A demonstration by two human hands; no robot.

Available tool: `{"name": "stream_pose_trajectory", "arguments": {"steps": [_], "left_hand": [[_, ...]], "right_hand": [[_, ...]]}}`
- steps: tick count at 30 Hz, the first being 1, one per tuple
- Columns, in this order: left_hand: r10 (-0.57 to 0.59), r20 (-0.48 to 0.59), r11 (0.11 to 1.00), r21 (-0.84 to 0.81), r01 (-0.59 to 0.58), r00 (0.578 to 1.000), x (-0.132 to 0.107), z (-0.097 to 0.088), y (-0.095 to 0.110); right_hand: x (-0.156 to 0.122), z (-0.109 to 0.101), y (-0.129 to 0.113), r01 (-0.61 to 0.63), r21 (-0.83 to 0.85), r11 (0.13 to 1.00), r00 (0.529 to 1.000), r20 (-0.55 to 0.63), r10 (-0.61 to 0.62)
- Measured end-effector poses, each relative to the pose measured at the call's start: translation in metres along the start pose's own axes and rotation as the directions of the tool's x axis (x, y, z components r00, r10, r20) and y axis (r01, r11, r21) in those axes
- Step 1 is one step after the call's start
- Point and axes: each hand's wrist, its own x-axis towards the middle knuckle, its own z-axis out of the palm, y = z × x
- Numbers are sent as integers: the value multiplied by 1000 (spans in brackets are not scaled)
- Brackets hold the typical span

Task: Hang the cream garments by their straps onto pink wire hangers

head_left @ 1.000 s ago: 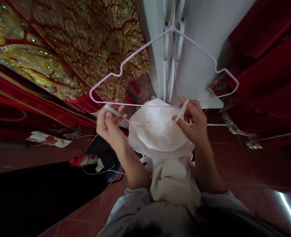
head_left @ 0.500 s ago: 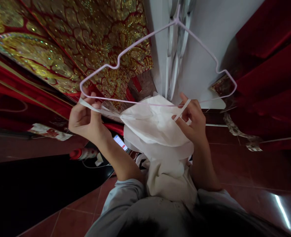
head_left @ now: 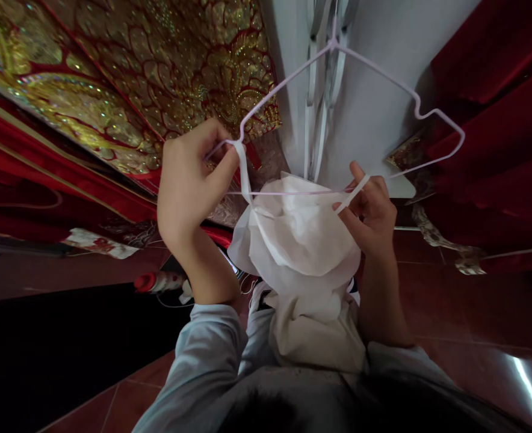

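A pale pink clothes hanger [head_left: 284, 90] hangs in front of me, its hook end at the top. A white garment [head_left: 302, 240] with thin straps drapes below the hanger's bottom bar. My left hand [head_left: 191, 174] is closed around the hanger's left end and pinches one white strap [head_left: 243, 168], which is looped over the hanger by the notch. The other white strap [head_left: 354, 191] is stretched between the thumb and fingers of my right hand [head_left: 372, 207], near the bottom bar's right part.
Gold-sequined red garments [head_left: 135, 90] hang at the left, dark red cloth [head_left: 496, 120] at the right. Behind the hanger is a white panel with metal handles [head_left: 313, 120]. Lower left are a red-capped bottle [head_left: 157, 281], a partly hidden phone [head_left: 230, 261] and a black surface [head_left: 80, 349].
My left hand has moved up and inward, bringing its strap over the hanger's left end. The hanger has shifted right. My right hand has moved slightly right, still holding its strap.
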Motion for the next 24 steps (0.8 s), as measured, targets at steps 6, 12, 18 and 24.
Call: {"name": "stream_pose_trajectory", "arguments": {"steps": [6, 12, 18, 24], "left_hand": [[283, -188, 948, -96, -305, 940, -19, 16, -28], [-260, -509, 721, -668, -185, 821, -56, 64, -65], [-232, -286, 665, -744, -63, 930, -74, 102, -35], [-151, -253, 646, -757, -98, 956, -75, 100, -28]], "right_hand": [[-1, 11, -1, 3, -15, 1000, 1000, 1, -3], [-1, 19, -6, 9, 1, 1000, 998, 60, -9], [-5, 16, -1, 23, -48, 999, 1000, 12, -23], [5, 6, 14, 95, 110, 989, 946, -320, -55]]}}
